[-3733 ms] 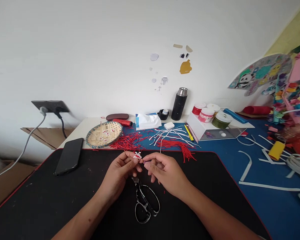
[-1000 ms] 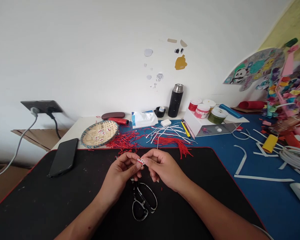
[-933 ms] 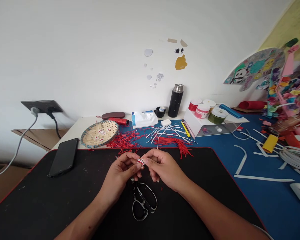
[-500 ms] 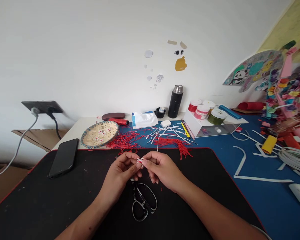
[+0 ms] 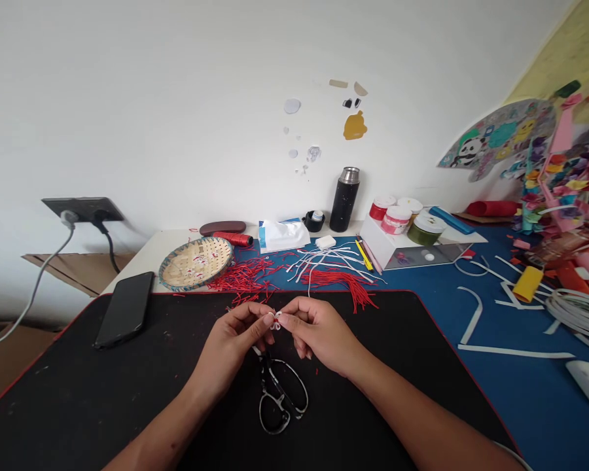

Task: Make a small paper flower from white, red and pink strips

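Observation:
A small knot of white and red cord (image 5: 276, 322), with little white loops showing, is pinched between my two hands above the black mat. My left hand (image 5: 243, 333) grips its left side between thumb and forefinger, fingers curled. On the other side my right hand (image 5: 317, 327) pinches it with thumb and fingertips. The fingers cover part of the knot. Just below the hands lies a pair of scissors (image 5: 279, 399) with dark handles, its blades partly hidden by my left hand.
Cut red cords (image 5: 343, 284), white cords (image 5: 324, 261) and a round woven basket (image 5: 196, 284) lie beyond the mat (image 5: 373, 418). A phone (image 5: 125, 311) rests at left. A black thermos (image 5: 344, 203) and paint jars (image 5: 427, 227) stand by the wall.
My left thumb and fingers have shifted slightly left and up on the knot, so more of its white loops show. My right hand has hardly moved.

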### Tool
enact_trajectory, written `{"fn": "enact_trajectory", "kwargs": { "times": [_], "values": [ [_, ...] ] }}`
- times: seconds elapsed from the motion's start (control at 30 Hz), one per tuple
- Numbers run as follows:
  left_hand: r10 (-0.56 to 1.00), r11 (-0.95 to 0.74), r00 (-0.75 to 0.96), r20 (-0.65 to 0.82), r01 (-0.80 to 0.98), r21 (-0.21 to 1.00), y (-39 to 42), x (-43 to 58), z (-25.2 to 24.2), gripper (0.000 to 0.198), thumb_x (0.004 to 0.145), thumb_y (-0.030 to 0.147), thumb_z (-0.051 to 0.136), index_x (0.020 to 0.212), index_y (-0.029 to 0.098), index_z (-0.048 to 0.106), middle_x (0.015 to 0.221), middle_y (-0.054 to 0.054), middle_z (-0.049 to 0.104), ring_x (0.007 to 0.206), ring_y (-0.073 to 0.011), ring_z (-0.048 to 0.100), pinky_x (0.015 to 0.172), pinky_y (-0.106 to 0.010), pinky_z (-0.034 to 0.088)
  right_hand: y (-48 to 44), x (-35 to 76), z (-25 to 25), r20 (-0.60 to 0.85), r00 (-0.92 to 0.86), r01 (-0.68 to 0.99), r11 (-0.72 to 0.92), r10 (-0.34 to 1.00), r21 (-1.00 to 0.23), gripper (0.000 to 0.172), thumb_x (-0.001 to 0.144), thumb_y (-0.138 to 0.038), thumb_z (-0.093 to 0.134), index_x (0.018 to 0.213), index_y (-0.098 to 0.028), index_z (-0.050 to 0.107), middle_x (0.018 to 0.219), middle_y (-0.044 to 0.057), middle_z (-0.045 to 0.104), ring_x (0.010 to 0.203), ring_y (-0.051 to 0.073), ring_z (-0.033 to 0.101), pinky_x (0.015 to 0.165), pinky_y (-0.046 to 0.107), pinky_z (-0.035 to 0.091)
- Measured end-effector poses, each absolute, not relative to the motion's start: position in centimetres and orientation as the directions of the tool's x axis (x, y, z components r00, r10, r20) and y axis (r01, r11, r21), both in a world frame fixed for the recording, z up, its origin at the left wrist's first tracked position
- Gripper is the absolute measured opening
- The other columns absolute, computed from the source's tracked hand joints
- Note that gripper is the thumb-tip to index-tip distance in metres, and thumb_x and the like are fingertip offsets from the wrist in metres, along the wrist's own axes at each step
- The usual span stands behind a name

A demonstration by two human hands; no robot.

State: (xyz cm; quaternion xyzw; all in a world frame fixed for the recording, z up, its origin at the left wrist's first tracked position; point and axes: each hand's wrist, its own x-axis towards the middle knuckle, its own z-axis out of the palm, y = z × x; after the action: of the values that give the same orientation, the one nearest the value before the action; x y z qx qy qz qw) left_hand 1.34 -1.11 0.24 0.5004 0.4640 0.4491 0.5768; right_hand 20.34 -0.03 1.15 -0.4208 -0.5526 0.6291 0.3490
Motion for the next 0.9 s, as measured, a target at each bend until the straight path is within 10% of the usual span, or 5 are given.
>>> {"fn": "enact_trajectory", "kwargs": {
  "times": [0.9],
  "values": [
    [0.985,0.145,0.120,-0.125,-0.170,0.975,-1.08,1.58,0.32,0.029,0.078,0.045,0.085,0.082,0.017,0.075,0.066,0.001,0.064,0.055,-0.0113,0.053,0.053,-0.022,0.045,-0.15,20.09,0.71,-0.158,-0.425,0.076,-0.139,0.891,-0.987,0.037,0.091,-0.055,0.066,0.092,-0.019,0.060,0.051,-0.009,0.051,0.040,0.008,0.046,0.040,0.019,0.035]
  ]
}}
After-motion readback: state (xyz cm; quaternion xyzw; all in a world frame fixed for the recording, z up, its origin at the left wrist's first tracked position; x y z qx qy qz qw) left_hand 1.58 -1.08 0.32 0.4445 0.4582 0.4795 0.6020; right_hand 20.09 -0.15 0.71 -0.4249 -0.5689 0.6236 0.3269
